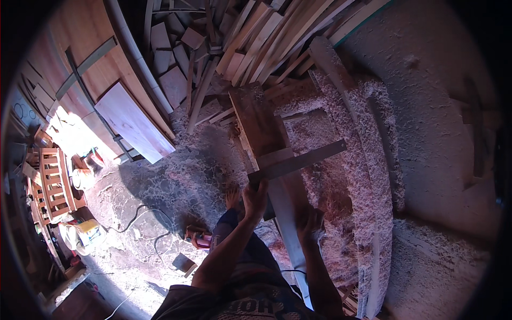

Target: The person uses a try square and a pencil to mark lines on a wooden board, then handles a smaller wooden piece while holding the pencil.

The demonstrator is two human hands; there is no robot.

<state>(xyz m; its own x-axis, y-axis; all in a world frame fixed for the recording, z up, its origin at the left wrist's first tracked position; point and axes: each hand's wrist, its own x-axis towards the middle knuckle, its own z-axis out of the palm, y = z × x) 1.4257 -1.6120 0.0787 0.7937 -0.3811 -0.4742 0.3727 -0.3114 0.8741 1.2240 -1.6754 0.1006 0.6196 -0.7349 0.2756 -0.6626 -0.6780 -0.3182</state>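
My left hand (255,202) grips the near end of a flat, dark metal blade with a hole at its far tip, apparently a try square (300,161). The blade lies across a long wooden board (286,216) and sticks out past its right edge. My right hand (312,224) is bent at the board's right side, lower down. Its fingers are in shadow, and whether it holds anything cannot be made out. Beyond the blade, a thick, dark wooden beam (260,120) runs away from me beneath or in line with the board.
Shavings cover a long timber (370,192) on the right. Offcuts (174,52) and leaning planks (256,44) fill the back. Leftward lie a pale panel (134,122), a slatted wooden piece (54,184) and a bucket (82,234). A red power tool (198,237) and cords (136,216) are on the floor.
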